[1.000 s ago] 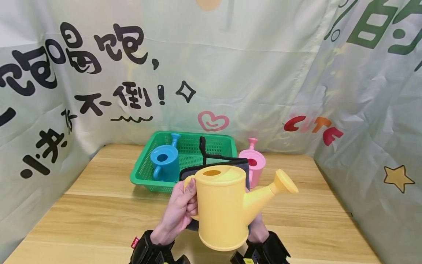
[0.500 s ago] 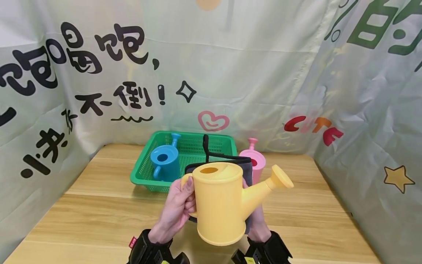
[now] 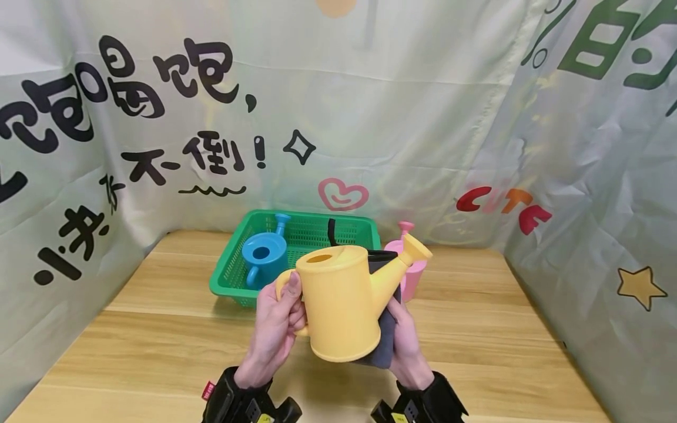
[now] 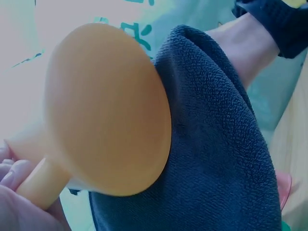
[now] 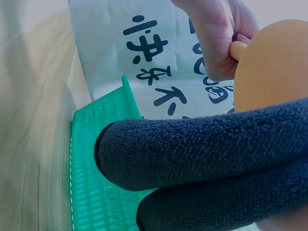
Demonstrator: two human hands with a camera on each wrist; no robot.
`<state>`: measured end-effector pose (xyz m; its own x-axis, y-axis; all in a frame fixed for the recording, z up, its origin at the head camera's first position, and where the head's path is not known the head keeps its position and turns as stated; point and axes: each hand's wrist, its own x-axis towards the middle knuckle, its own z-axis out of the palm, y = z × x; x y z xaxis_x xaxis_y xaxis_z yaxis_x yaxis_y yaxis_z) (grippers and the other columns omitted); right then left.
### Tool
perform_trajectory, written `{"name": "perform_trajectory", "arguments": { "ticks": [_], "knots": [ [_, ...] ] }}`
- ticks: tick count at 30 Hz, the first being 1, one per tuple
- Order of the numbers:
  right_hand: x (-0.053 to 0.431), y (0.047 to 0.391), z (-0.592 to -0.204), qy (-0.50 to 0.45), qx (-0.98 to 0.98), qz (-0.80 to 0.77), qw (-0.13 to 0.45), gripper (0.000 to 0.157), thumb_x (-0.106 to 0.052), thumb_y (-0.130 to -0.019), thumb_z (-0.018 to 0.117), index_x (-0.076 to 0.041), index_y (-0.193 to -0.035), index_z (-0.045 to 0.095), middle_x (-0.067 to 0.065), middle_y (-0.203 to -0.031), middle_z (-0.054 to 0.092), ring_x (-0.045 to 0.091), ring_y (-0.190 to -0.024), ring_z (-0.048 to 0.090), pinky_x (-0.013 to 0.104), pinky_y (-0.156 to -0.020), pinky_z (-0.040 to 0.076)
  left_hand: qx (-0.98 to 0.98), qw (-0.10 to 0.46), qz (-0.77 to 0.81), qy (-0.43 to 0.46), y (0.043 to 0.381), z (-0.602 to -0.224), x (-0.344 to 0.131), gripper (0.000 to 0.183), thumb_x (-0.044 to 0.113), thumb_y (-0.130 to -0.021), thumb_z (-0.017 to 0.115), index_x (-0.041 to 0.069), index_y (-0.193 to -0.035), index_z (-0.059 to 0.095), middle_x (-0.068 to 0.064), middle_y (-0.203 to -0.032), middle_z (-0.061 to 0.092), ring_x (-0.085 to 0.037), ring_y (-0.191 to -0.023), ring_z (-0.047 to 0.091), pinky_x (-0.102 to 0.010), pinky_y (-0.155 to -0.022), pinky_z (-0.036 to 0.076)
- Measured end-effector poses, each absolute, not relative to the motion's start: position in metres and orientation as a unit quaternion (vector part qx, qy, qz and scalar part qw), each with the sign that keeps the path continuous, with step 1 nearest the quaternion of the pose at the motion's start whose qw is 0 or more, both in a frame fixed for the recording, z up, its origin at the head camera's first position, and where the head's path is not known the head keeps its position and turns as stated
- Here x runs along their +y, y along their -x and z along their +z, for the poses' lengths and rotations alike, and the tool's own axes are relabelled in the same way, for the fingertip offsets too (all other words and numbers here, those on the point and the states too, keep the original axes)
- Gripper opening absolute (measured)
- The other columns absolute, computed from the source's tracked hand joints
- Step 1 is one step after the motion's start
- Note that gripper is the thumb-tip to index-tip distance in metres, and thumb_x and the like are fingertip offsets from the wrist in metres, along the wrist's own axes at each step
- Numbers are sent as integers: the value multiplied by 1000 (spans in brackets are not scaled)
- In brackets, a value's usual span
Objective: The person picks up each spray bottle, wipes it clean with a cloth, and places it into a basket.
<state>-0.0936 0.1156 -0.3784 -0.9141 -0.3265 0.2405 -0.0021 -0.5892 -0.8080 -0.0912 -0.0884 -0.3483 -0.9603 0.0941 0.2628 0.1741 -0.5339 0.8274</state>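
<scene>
My left hand [image 3: 275,329] grips the handle of a yellow watering can [image 3: 341,308], held up above the table with its spout pointing right. In the left wrist view, the can's round base [image 4: 108,110] fills much of the frame. A folded dark grey towel [image 3: 388,338] with black edging lies behind and along the can's right side. My right hand [image 3: 408,343] holds this towel, its thumb side showing below the spout and the other fingers hidden. The towel's plush folds [image 5: 207,149] overlap the can in the right wrist view.
A green plastic basket [image 3: 224,283] stands at the back of the wooden table [image 3: 158,352], with a blue watering can [image 3: 272,267] in it. Right of the basket is a pink watering can [image 3: 416,275], partly covered by the yellow spout. Printed cloth [image 3: 423,117] hangs around the table.
The yellow can has shifted left and upward in the head view, left hand with it. More of my right hand now shows, and the towel sits further along the can's right side.
</scene>
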Motion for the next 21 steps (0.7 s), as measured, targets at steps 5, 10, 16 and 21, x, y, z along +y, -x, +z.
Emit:
{"name": "perform_trajectory", "arguments": {
  "ticks": [5,10,16,21],
  "knots": [
    [112,96,-376,172,448,-872,100,39,-40,-110,37,-27,-145,26,-13,-118,62,3,-105,63,23,-93,52,-480,55,-868,112,91,-347,-87,31,24,-107,50,17,-76,51,1,-54,23,-18,-46,14,-32,-46,5],
    [110,97,-376,168,440,-875,110,43,-40,-110,32,-27,-150,21,-12,-120,63,3,-107,64,23,-95,52,-475,77,-872,92,91,-346,-87,31,22,-106,51,16,-76,51,3,-53,25,-16,-46,15,-31,-47,7],
    [107,98,-375,131,455,-873,118,53,-43,-110,33,-35,-158,12,-14,-131,58,4,-115,59,25,-102,48,-478,100,-870,74,91,-345,-87,28,21,-106,52,14,-78,51,6,-51,29,-16,-46,17,-30,-47,9],
    [107,97,-374,125,448,-876,127,48,-44,-110,31,-31,-154,20,-11,-122,60,5,-107,63,25,-94,53,-479,127,-866,62,91,-344,-87,33,20,-106,52,13,-75,43,6,-53,30,-13,-45,20,-28,-47,11]
  ]
}}
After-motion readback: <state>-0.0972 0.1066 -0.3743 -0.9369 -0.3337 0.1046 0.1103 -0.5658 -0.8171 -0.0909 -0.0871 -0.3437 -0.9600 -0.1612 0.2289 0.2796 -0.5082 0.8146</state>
